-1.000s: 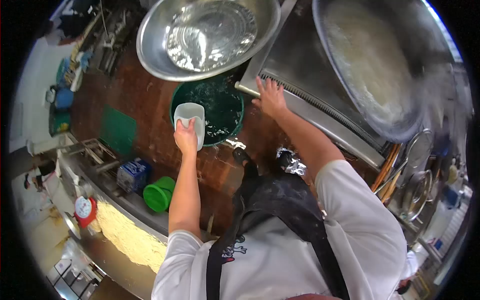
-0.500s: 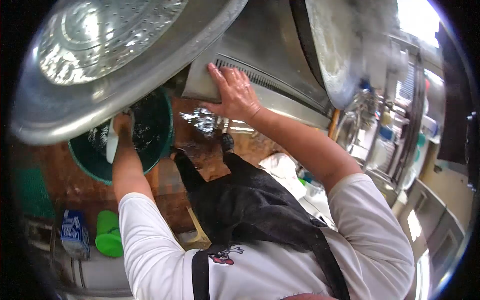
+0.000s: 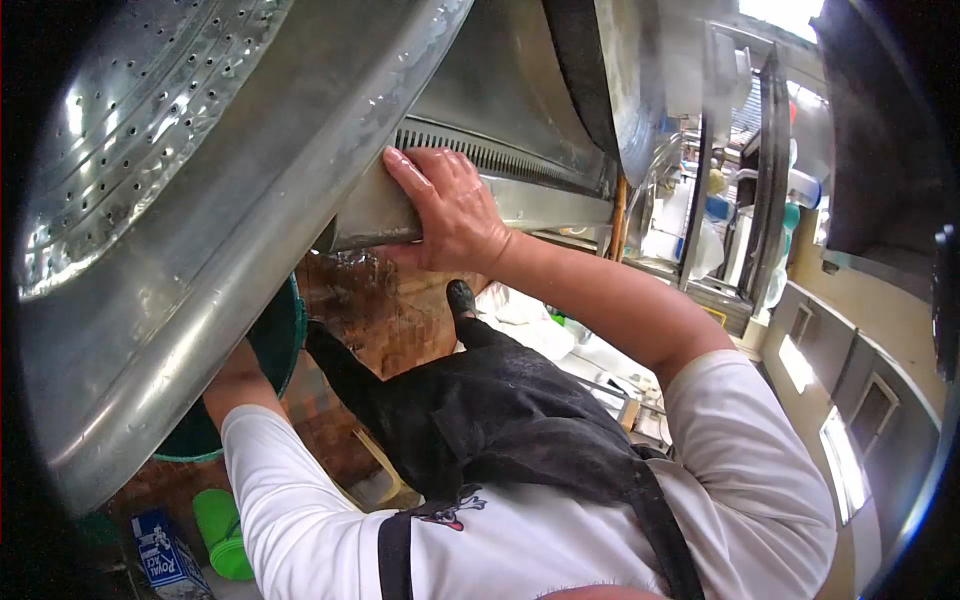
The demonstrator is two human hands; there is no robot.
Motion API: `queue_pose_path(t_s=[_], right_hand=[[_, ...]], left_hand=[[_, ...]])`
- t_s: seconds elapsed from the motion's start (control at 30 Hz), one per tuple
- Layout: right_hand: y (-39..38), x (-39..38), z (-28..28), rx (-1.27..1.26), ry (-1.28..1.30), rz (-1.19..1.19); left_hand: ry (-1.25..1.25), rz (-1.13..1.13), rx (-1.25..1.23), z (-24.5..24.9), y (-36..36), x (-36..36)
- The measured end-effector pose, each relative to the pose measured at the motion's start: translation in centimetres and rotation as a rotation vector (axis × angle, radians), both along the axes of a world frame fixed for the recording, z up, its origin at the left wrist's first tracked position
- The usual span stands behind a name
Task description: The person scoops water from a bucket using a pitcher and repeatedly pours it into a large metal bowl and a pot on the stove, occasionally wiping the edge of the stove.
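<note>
My right hand (image 3: 447, 205) grips the front edge of a steel counter (image 3: 545, 208), with its fingers over the top by a slotted vent and its thumb below. My left forearm (image 3: 240, 385) reaches down into a dark green tub (image 3: 290, 335) on the floor. The left hand itself is hidden behind the broad rim of a large metal pan (image 3: 235, 290), so its fingers and anything in them cannot be seen. Small holes dot the pan's inner plate (image 3: 130, 130).
A blue-and-white box (image 3: 168, 555) and a bright green container (image 3: 222, 535) stand on the floor at lower left. Brown tiles (image 3: 350, 310) look wet. To the right are a rounded metal vessel (image 3: 630, 80), crowded shelving (image 3: 745, 170) and grey cabinets (image 3: 850, 400).
The view has shifted closer to the pan. Its rim now covers my left hand, which held something white over the tub before. My right hand's thumb has moved under the counter edge.
</note>
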State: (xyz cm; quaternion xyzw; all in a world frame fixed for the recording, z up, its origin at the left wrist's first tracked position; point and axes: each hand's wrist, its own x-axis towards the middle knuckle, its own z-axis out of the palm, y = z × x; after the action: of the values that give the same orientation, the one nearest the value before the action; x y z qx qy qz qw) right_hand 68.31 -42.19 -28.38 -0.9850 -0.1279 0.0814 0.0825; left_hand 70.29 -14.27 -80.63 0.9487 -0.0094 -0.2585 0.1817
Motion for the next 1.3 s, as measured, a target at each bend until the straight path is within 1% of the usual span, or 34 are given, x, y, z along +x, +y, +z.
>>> queue_pose_path(t_s=[0.2,0.27,0.33,0.47,0.53,0.67,0.73,0.77,0.8,0.87,0.9,0.93,0.97,1.0,1.03,1.1,1.13,1.17,1.23,1.3], right_hand=[[-0.1,-0.1,0.0,0.001,0.012,-0.007],[-0.5,-0.3,-0.4,0.018,-0.004,0.016],[-0.4,-0.3,-0.4,-0.018,0.006,-0.001],[-0.3,-0.4,-0.5,-0.026,-0.021,0.0],[-0.2,-0.4,-0.4,-0.001,-0.065,0.023],[0.0,-0.5,0.4,-0.028,-0.018,-0.004],[0.1,-0.7,1.0,-0.001,-0.013,-0.005],[0.0,-0.7,1.3,0.012,-0.015,-0.005],[-0.2,-0.8,1.2,0.039,-0.038,0.007],[-0.1,-1.2,1.7,0.026,-0.028,-0.004],[-0.2,-1.2,2.0,0.02,-0.027,-0.008],[-0.2,-1.3,2.2,0.018,-0.013,-0.009],[-0.3,-1.5,2.4,0.016,0.006,-0.014],[-0.5,-1.8,2.7,0.012,0.022,-0.019],[-0.7,-1.9,3.1,0.024,0.04,-0.016],[-1.1,-2.2,3.9,0.043,0.076,-0.018],[-1.4,-2.4,3.4,0.089,0.093,-0.041],[-1.7,-2.3,3.9,0.089,0.151,-0.036],[-2.7,-2.7,3.9,0.243,0.146,-0.101],[-4.4,-3.5,6.9,0.137,0.141,-0.06]], left_hand=[[0.024,-0.024,-0.033,-0.4,-0.8,-0.7],[0.029,-0.028,-0.04,0.2,-0.1,-1.4],[0.037,-0.035,-0.067,1.7,0.2,-2.1],[0.097,-0.045,-0.113,3.5,2.0,-5.1],[0.126,-0.041,-0.147,5.4,2.6,-6.5],[0.14,-0.002,-0.199,10.5,4.8,-8.6],[0.063,-0.037,-0.198,13.5,6.0,-9.9],[-0.072,-0.151,-0.162,14.9,6.4,-10.7],[-0.307,-0.368,-0.046,16.7,7.4,-11.1],[-0.227,-0.111,-0.209,27.4,6.2,-11.2],[0.08,0.372,-0.488,35.7,4.6,-9.9],[0.165,0.467,-0.518,34.5,5.6,-10.6],[0.087,0.467,-0.597,39.8,4.9,-10.4],[0.094,0.514,-0.613,43.0,4.6,-10.4],[0.099,0.561,-0.63,45.8,4.5,-10.5],[0.018,0.55,-0.698,51.0,4.3,-11.0],[-0.019,0.536,-0.738,53.7,3.8,-11.2],[-0.022,0.544,-0.754,56.6,3.5,-11.1],[-0.068,0.496,-0.645,62.1,2.4,-10.9],[-0.07,0.411,-0.62,69.4,-0.7,-10.4]])
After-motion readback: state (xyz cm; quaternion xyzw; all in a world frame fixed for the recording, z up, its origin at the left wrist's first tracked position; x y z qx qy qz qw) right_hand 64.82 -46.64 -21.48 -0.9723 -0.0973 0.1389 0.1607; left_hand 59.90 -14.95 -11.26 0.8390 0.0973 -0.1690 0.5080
